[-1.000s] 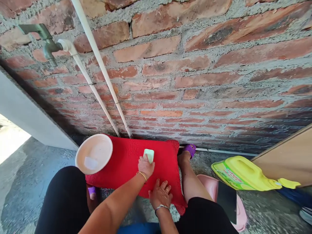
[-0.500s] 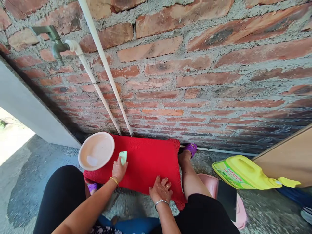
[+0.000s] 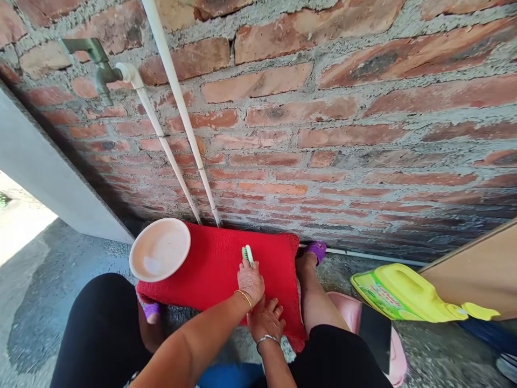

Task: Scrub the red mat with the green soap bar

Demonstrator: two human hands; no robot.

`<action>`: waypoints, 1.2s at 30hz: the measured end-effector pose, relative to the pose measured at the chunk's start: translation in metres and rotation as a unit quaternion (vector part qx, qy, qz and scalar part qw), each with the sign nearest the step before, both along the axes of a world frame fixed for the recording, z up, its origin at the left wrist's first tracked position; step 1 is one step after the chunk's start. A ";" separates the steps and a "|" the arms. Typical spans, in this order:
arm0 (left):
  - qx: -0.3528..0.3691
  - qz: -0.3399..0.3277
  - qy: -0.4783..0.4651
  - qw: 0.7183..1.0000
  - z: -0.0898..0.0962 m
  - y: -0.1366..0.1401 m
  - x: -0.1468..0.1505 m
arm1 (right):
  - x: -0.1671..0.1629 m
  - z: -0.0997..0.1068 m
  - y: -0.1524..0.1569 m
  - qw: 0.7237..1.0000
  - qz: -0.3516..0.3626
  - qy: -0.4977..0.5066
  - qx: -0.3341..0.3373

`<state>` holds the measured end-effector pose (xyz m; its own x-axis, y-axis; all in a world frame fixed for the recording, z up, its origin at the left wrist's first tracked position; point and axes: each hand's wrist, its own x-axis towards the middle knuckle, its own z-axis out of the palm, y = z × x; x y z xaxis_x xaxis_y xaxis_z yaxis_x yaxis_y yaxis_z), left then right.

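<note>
My left hand (image 3: 251, 281), with a gold bracelet at the wrist, is closed round a pale green scrubbing brush (image 3: 249, 254). The brush is tipped on its side, its bristles facing left, over the red cloth (image 3: 210, 269). Just below it my right hand (image 3: 266, 321), wearing a ring and a silver bangle, lies flat on the cloth with fingers spread. The two hands overlap slightly at the left hand's heel. A pinkish-white basin (image 3: 177, 249) with water stands on the cloth's left end. What supports the cloth is hidden.
Ahead rises a brick wall (image 3: 278, 116) with a tap (image 3: 103, 67) and white pipes (image 3: 177, 97). A yellow jug (image 3: 404, 291) lies at right, near a pink plastic item (image 3: 398, 345) with a dark flat piece. My legs flank the cloth. Wet floor (image 3: 36, 318) shows at left.
My left hand has moved right with the brush, from beside the basin to just above my right hand. The brush has turned so its bristles show. My right hand stays about where it was.
</note>
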<state>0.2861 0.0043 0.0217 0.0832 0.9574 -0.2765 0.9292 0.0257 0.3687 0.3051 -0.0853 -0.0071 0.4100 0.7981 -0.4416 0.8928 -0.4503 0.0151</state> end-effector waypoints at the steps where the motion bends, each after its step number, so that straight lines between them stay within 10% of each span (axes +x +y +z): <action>1: -0.001 -0.003 -0.004 1.000 -0.001 0.002 -0.001 | 0.000 0.000 0.000 1.000 0.003 -0.001 0.002; 10: -0.017 0.079 -0.175 0.981 -0.044 -0.008 -0.098 | 0.003 0.020 0.006 1.000 0.004 0.023 -0.017; 17: -0.125 0.241 -0.371 0.888 -0.070 -0.046 -0.166 | 0.002 0.024 0.006 1.000 0.006 0.009 -0.012; 22: -0.080 0.241 -0.245 0.936 -0.059 -0.049 -0.193 | 0.000 0.020 0.006 1.000 0.007 0.004 -0.012; 27: -0.061 0.101 -0.026 0.993 -0.026 -0.047 -0.202 | -0.002 0.019 0.005 1.000 0.009 -0.005 -0.015; 36: -0.065 -0.029 0.121 0.990 -0.024 -0.065 -0.174 | -0.002 0.020 0.002 1.000 0.018 -0.009 -0.010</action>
